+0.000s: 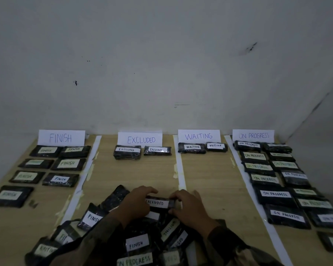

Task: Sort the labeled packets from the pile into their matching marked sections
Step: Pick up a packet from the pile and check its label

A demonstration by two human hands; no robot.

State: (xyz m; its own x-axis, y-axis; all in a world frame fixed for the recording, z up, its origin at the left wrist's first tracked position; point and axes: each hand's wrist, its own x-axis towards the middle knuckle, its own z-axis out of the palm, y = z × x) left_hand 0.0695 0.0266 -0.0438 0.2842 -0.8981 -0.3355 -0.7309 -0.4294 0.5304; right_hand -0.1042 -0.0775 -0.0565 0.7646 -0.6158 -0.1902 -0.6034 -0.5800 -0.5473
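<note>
Both hands met over the near pile of black packets (136, 242) on the wooden tabletop (215, 179). The left hand (136, 203) and the right hand (190, 207) together pinched one packet labelled EXCLUDED (159, 203), the left fingers on its left end, the right fingers on its right end, just above the heap. Around it in the pile lay packets reading FINISH, WAITING and ON PROGRESS, overlapping at odd angles.

White strips (180, 169) divided the tabletop into four lanes, each headed by a paper sign against the far wall. Under the FINISH sign (61, 137) at far left lay seven packets in rough pairs. Under the EXCLUDED sign (140, 139) two packets (127, 151) sat side by side, and two more (192, 147) lay under the WAITING sign (198, 136). The right lane, under the ON PROGRESS sign (253, 135), was the fullest, with two columns of packets (275, 194) running from far to near.
</note>
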